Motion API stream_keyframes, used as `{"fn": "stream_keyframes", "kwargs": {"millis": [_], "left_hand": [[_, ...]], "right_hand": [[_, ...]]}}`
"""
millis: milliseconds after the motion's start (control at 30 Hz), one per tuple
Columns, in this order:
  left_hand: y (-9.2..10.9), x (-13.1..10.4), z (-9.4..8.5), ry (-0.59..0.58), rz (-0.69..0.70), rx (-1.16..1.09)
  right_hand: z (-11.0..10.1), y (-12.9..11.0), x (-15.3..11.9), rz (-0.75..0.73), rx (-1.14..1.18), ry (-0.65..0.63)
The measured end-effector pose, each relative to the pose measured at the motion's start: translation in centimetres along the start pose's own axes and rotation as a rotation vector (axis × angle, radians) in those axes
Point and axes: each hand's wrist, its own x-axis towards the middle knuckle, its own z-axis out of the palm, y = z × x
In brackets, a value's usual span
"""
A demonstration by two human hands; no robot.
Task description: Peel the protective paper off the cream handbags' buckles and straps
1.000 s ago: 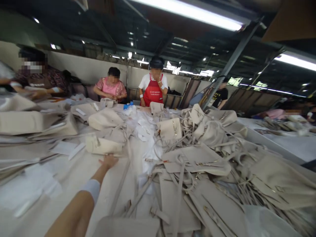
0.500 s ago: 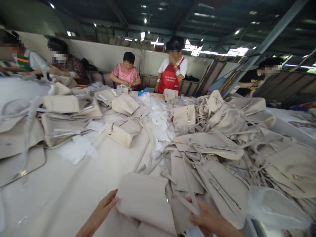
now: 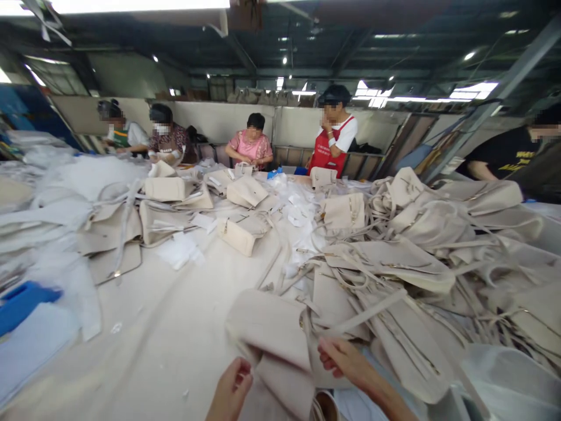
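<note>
A beige handbag [image 3: 272, 324] lies on the table in front of me, with its flap towards me and a metal fitting on its right edge. Just left of its lower part is my left hand [image 3: 232, 386], fingers curled in and thumb against the fingertips; whatever is in them is hidden. My right hand [image 3: 344, 359] is over the bag's right side with its fingers closed. A beige strap [image 3: 372, 313] runs from close by these fingertips up to the right; whether they grip it I cannot tell.
Beige bags with tangled straps [image 3: 390, 260] are heaped on the right. More bags [image 3: 114, 225] and white wrapping sheets [image 3: 179, 251] lie to the left, near a blue item [image 3: 28, 304]. A clear plastic bag [image 3: 504, 374] sits at lower right. Several people stand or sit across the table.
The view has swung left. My left hand has left the bag's left side and come down nearer its lower edge. The strap near my right hand now stretches towards the right.
</note>
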Motion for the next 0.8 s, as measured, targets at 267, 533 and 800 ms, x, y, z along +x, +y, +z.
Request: {"fn": "stream_keyframes", "kwargs": {"millis": [267, 533, 800], "left_hand": [[-1.6, -2.3, 1.8, -0.018, -0.112, -0.049], [2.9, -3.4, -0.5, 0.105, 0.156, -0.029], [6.7, -2.3, 0.3, 0.174, 0.130, -0.281]], "right_hand": [[5.1, -3.0, 1.1, 0.032, 0.253, -0.181], [3.3, -6.7, 3.6, 0.126, 0.737, -0.318], [5.5, -8.7, 2.6, 0.172, 0.739, -0.351]]}}
